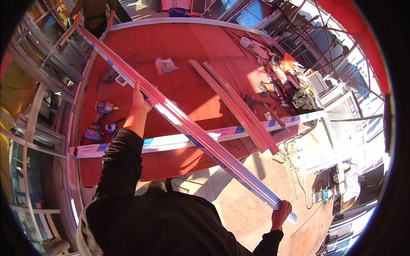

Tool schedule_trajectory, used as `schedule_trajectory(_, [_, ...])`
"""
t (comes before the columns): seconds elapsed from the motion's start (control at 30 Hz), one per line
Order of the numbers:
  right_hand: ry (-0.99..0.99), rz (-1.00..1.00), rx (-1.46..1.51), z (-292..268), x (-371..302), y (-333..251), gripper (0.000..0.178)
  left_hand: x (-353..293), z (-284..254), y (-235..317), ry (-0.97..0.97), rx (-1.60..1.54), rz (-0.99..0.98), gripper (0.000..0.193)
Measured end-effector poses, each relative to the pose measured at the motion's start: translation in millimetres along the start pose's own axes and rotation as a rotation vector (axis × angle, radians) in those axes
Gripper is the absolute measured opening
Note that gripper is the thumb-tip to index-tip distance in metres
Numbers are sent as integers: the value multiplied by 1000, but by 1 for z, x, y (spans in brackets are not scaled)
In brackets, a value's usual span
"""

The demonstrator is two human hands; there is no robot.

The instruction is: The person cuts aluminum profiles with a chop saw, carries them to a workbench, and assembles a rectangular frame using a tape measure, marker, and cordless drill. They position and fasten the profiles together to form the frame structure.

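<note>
Both my hands hold a long metal profile with blue and white film strips, slanting from far left to near right above the red-topped table. Around its middle, my left hand is closed. Near its close end, beyond the table's front edge, my right hand grips it. A co-worker's hand is at the far end. Below it, a film-wrapped profile lies across the front of the table. Two bare profiles lie side by side, slanting over that one on the right.
Left of my forearm lie a cordless drill, a blue tool and a tape measure. A crumpled plastic bag sits farther back. Cables and tools crowd the right edge. Framed panels stand along the left.
</note>
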State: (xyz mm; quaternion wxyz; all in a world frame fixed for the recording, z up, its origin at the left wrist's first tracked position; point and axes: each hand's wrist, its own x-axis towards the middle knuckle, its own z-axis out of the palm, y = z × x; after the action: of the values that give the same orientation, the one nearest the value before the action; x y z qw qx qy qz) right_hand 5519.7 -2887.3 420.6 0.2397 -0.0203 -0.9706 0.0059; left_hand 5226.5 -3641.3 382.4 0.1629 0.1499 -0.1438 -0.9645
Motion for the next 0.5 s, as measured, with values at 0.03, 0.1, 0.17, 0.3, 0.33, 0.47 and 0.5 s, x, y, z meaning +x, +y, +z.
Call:
schedule_trajectory(0.03, [-36,64,-16,2,-11,42,19,-16,1,-15,-24,22,51,50])
schedule_trajectory(0.1, [-30,194,-107,12,-37,119,34,-64,-3,-57,-12,196,81,53])
schedule_trajectory(0.17, [10,436,-217,32,-59,176,56,-114,-1,-104,-45,188,49,54])
schedule_trajectory(0.3, [370,915,187,79,-80,198,87,-229,10,-216,44,221,28,44])
schedule_trajectory(0.33, [399,1269,504,94,-74,178,76,-261,11,-245,10,222,52,43])
schedule_trajectory(0.47, [-762,553,1920,66,-76,61,54,-379,18,-356,48,334,72,33])
schedule_trajectory(0.5, [-800,535,2039,49,-77,34,53,-406,19,-377,80,310,37,29])
